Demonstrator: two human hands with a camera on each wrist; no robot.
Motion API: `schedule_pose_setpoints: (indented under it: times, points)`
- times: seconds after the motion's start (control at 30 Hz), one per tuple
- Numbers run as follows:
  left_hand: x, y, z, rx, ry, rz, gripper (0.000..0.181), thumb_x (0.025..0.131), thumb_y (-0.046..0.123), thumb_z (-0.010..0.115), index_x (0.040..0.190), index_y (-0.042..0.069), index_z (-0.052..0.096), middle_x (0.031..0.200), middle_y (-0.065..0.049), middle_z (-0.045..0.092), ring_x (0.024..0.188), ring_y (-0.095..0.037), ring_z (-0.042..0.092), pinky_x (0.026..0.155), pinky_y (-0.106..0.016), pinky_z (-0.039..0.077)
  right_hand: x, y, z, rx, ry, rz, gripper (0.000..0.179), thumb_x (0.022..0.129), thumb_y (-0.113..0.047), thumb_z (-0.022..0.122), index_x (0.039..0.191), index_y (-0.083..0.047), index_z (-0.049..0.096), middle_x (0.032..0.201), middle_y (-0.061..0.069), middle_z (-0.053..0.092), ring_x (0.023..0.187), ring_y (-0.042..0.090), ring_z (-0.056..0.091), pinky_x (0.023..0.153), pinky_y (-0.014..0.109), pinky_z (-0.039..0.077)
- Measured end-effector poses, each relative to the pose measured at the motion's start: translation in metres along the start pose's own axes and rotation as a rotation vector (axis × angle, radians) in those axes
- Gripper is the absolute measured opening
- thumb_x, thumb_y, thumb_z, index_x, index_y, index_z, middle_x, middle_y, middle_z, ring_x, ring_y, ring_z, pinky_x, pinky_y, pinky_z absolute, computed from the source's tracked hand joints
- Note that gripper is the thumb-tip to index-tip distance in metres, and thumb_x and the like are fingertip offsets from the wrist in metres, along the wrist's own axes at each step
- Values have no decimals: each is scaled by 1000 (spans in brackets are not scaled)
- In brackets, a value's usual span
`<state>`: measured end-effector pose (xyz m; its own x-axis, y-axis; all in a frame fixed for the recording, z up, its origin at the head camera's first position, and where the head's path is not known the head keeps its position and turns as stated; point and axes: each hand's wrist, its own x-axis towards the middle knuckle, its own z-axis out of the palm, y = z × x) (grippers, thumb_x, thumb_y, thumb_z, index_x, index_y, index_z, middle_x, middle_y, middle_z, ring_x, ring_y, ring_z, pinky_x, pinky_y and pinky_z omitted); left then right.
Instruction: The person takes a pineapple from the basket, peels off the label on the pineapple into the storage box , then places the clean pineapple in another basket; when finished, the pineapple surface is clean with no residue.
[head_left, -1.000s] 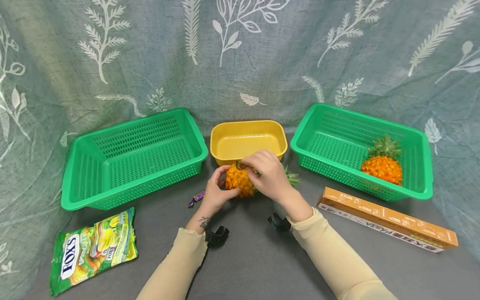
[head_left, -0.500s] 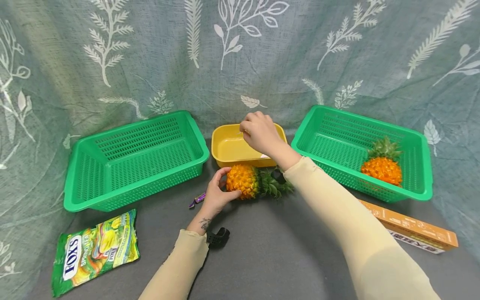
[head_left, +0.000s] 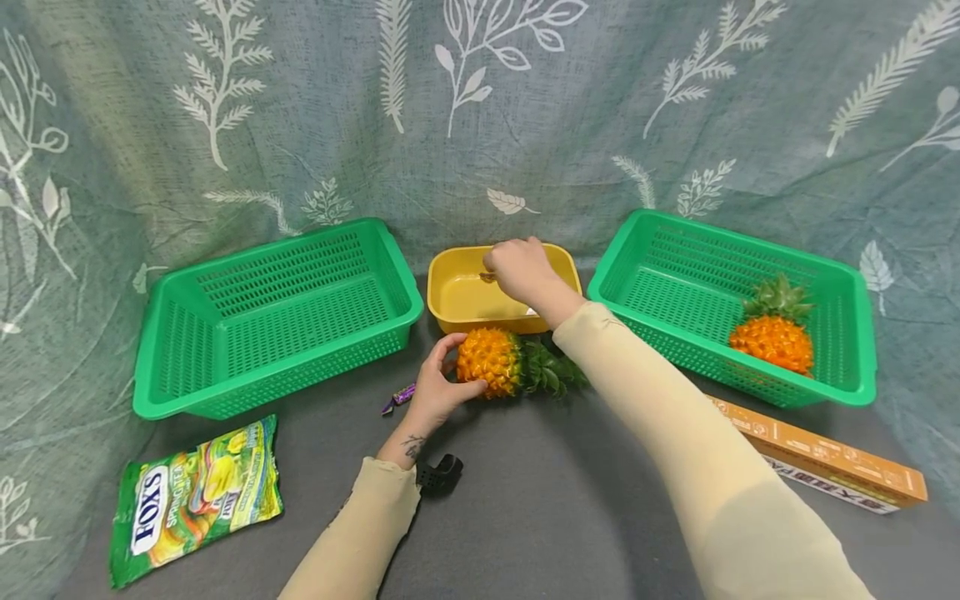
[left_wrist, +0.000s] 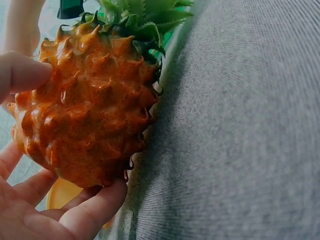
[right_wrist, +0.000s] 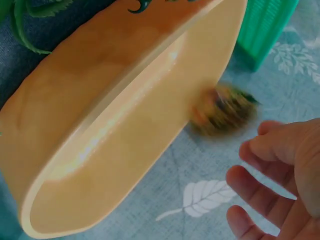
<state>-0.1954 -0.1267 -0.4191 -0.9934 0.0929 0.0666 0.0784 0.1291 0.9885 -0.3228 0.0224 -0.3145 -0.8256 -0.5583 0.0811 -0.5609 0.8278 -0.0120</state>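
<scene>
A small orange pineapple [head_left: 489, 362] with a green crown lies on its side on the dark tabletop. My left hand [head_left: 437, 387] holds its base end between thumb and fingers; the left wrist view shows the spiky orange skin [left_wrist: 90, 105] up close. Over the yellow tub [head_left: 465, 323] is my right hand [head_left: 519, 268], its fingers [right_wrist: 250, 185] loosely bent. A small brown-green piece [right_wrist: 224, 111], blurred, hangs in the air just off the fingertips, apart from them. In the head view that brown piece [head_left: 487, 277] shows above the tub.
Green baskets stand left [head_left: 292, 371] and right; the right basket [head_left: 645, 333] holds another pineapple [head_left: 772, 340]. A purple-wrapped candy [head_left: 401, 397] lies beside my left hand. A green FOX'S bag [head_left: 198, 500] lies front left, an orange pasta box [head_left: 832, 458] right.
My right hand has moved from the pineapple's base end up over the yellow tub, and the brown piece has come away from its fingers. My left hand stays on the pineapple.
</scene>
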Motion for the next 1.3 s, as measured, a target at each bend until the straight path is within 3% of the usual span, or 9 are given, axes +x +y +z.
schedule_pose_setpoints:
  times: [0.1, 0.27, 0.5, 0.63, 0.73, 0.87, 1.0, 1.1, 1.3]
  points:
    - [0, -1, 0, 7, 6, 17, 67, 71, -6, 72, 131, 1, 42, 138, -16, 40, 124, -34, 40, 106, -47, 30, 1, 0, -1, 5, -2, 27, 27, 95, -2, 44, 90, -12, 70, 89, 7, 66, 78, 22, 59, 75, 40, 44]
    - [-1, -2, 0, -5, 2, 31, 65, 73, -4, 71, 131, 2, 42, 138, -15, 40, 122, -36, 43, 102, -49, 34, -5, 1, -6, 67, -5, 69, 24, 93, -6, 46, 107, -10, 66, 99, 8, 65, 79, 23, 59, 63, 33, 41]
    - [-1, -1, 2, 7, -6, 37, 66, 72, -4, 72, 130, 2, 42, 136, -14, 40, 124, -34, 41, 105, -48, 32, -32, -2, -14, 365, -94, 166, 43, 90, -23, 56, 131, -10, 49, 123, 12, 57, 96, 26, 58, 72, 40, 48]
    - [-1, 0, 2, 8, -11, 47, 67, 72, -5, 72, 130, 1, 40, 136, -16, 38, 126, -33, 39, 106, -48, 30, -53, -5, -15, 526, -129, 149, 55, 86, -23, 62, 135, -9, 42, 126, 14, 53, 100, 29, 57, 77, 40, 47]
    - [-1, 2, 1, 11, -12, 41, 67, 72, -6, 72, 131, 1, 39, 137, -16, 37, 126, -34, 38, 106, -48, 30, -67, -10, -13, 567, -187, 94, 63, 82, -20, 67, 137, -9, 38, 129, 15, 50, 107, 31, 55, 81, 41, 47]
    - [-5, 12, -1, 5, -15, 30, 68, 72, -8, 71, 131, -3, 37, 137, -19, 36, 127, -35, 35, 105, -50, 30, -83, -22, -2, 451, -239, 19, 74, 75, -22, 74, 139, -10, 37, 130, 14, 49, 112, 31, 51, 87, 42, 46]
    - [-11, 27, 0, 19, -25, 26, 67, 72, -9, 69, 130, -7, 36, 135, -23, 36, 126, -38, 36, 104, -51, 31, -95, -35, 17, 229, -212, 5, 80, 71, -33, 77, 139, -13, 39, 129, 13, 48, 108, 33, 50, 86, 47, 45]
    - [-13, 30, 1, 21, -30, 23, 67, 73, -9, 69, 130, -6, 36, 136, -23, 36, 124, -38, 37, 103, -50, 32, -99, -43, 28, 136, -185, 21, 83, 70, -39, 78, 139, -14, 39, 131, 14, 46, 108, 35, 49, 86, 50, 44]
    - [-2, 4, 1, 26, -11, 65, 67, 72, -6, 72, 129, -1, 38, 134, -18, 39, 125, -34, 38, 104, -49, 33, -102, -51, 43, 49, -110, 42, 88, 68, -46, 78, 141, -16, 37, 135, 16, 43, 104, 37, 52, 81, 50, 45]
